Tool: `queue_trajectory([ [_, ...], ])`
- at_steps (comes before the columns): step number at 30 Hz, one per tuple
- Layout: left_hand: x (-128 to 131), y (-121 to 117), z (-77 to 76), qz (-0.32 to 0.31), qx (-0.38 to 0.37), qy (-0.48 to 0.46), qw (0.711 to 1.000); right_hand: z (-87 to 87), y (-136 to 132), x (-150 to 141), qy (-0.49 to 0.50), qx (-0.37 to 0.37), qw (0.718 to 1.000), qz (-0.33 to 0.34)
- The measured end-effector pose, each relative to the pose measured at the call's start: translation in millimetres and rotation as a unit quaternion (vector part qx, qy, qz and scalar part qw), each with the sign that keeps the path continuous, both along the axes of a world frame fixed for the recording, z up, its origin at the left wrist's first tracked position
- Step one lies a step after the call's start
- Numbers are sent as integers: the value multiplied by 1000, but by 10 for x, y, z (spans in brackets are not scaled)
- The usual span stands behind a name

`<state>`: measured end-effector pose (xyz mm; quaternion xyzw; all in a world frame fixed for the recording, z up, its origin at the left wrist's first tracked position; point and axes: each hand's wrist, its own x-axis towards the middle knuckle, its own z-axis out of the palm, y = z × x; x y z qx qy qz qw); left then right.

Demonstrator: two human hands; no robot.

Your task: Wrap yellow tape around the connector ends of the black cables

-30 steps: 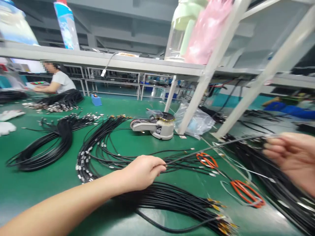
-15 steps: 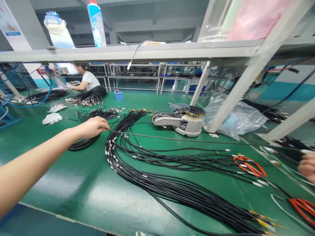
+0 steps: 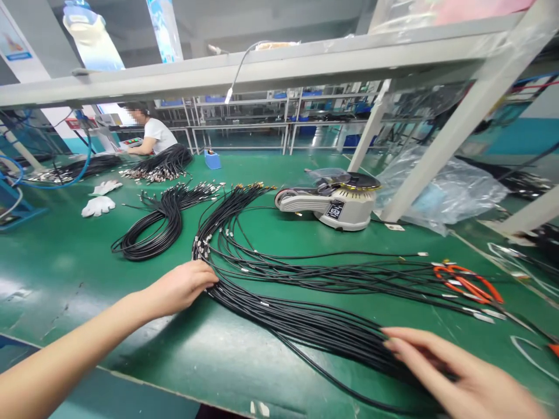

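My left hand [image 3: 187, 285] is closed in a pinch at the bend of a large bundle of black cables [image 3: 297, 320], beside their small white labels. Over the near right part of this bundle is my right hand [image 3: 458, 364], thumb and forefinger pinched on a black cable there. Its other fingers are partly hidden and the hand is a little blurred. A thinner group of black cables [image 3: 340, 282] lies just behind. A coiled bundle of black cables [image 3: 152, 235] rests on the green table, left of the big one.
A grey tape dispenser [image 3: 345, 209] stands behind the cables. Orange-handled scissors [image 3: 469, 283] lie at the right, white gloves [image 3: 99, 206] at the left. A shelf beam [image 3: 271, 67] crosses above, with a slanted post [image 3: 454, 116]. Across the table sits a person [image 3: 157, 135].
My left hand has come down and nearer, onto the bundle. My right hand has moved in from the right edge. The cable stretched between them is now down along the bundle.
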<state>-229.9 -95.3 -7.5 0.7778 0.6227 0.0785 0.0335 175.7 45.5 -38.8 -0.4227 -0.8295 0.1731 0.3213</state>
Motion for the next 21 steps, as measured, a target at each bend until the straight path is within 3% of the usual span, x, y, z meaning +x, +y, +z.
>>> queue_trajectory([
  [3,-28,120,-28,-11,-19,13,1000,83,-385,-521,-51,26,991,117],
  [6,-97,275,19,-41,-46,13,998,43,-580,-725,-87,77,977,177],
  [12,-171,476,126,-73,-83,3,994,-69,-586,-803,-112,115,977,139],
  [17,-212,212,208,-11,-41,-11,999,-87,-485,-848,-95,101,978,157],
  [21,-256,-93,111,3,13,-3,1000,-54,-456,-855,-74,121,976,167],
])
